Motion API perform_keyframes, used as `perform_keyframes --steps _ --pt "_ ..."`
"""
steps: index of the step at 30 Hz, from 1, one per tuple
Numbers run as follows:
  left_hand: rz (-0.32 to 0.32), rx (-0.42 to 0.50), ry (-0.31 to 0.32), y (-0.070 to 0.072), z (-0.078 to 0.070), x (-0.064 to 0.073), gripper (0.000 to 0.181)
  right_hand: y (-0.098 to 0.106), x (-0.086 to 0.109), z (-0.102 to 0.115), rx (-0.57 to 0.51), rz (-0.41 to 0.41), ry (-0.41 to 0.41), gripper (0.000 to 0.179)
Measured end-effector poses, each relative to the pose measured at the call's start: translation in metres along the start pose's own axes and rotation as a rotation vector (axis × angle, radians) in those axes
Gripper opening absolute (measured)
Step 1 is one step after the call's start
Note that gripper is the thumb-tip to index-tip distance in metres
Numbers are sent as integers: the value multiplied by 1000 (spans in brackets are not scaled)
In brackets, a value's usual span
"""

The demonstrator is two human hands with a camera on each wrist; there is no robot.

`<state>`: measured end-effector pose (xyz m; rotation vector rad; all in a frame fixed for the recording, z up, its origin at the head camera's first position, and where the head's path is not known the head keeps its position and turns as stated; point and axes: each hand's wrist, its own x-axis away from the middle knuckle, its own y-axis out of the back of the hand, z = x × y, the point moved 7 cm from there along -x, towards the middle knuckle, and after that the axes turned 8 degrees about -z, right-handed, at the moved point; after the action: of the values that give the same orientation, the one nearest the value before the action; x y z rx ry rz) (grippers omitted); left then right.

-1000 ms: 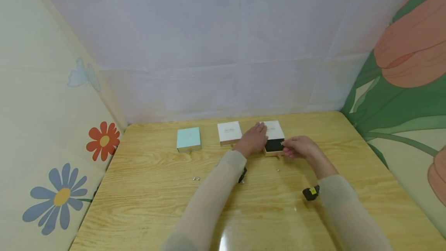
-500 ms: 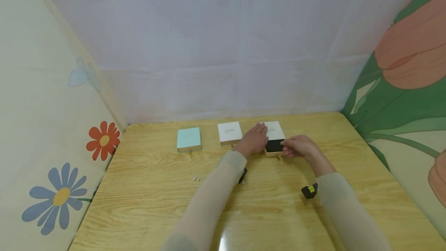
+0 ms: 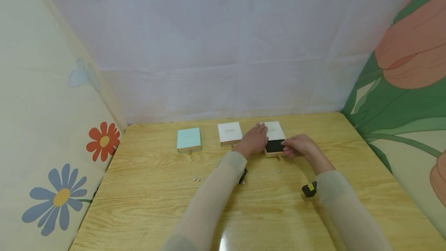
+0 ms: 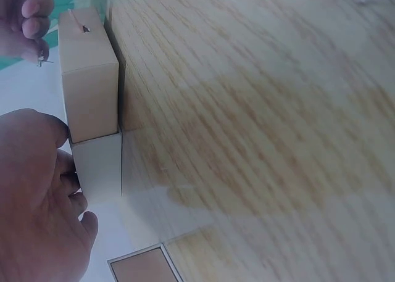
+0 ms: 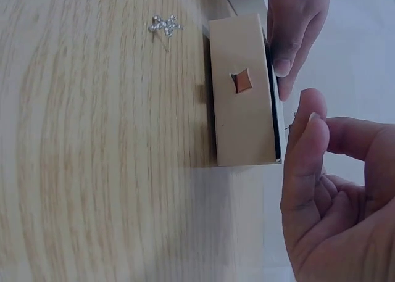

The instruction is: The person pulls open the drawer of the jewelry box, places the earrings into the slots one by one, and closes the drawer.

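My left hand (image 3: 253, 139) rests over the left part of the rightmost white jewelry box (image 3: 275, 129), fingers extended across its lid. This box's drawer is pulled partway out toward me and shows a black lining (image 3: 274, 145). Over the drawer's right side, my right hand (image 3: 299, 146) pinches a small silvery stud earring (image 4: 42, 61) between thumb and fingertips. The right wrist view shows its thin post (image 5: 287, 128) by the drawer edge, the rest mostly hidden by the fingers. A similar sparkling earring (image 5: 164, 26) lies on the table in front of the box.
A second white box (image 3: 230, 133) and a mint-green box (image 3: 189, 139) stand to the left, both closed. Two small shiny pieces (image 3: 196, 179) lie at left on the wooden table (image 3: 139, 204). Another small piece (image 3: 243, 183) lies beside the left wrist.
Almost nothing differs: the left hand stays on the box, and the right hand keeps its pinch on the earring over the drawer.
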<state>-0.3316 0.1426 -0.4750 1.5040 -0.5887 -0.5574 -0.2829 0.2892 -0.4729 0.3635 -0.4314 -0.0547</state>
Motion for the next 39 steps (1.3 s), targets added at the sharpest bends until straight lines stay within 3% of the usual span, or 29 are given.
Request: perform_keyframes --steps 8,14,25,33,39 --pt "3 -50 -13 -2 -1 -1 56 0 -2 -1 7 -9 -11 39" --pt "2 -30 -6 -2 -1 0 56 -1 -2 -1 25 -6 -19 36" --pt "6 -16 -3 -3 -1 -1 56 -5 -8 3 155 -39 -2 28" --pt "-8 -63 -29 -3 -2 -1 56 -9 -10 6 229 -43 -7 21" --pt "5 3 8 -6 1 -2 56 -13 -11 11 299 -39 1 17"
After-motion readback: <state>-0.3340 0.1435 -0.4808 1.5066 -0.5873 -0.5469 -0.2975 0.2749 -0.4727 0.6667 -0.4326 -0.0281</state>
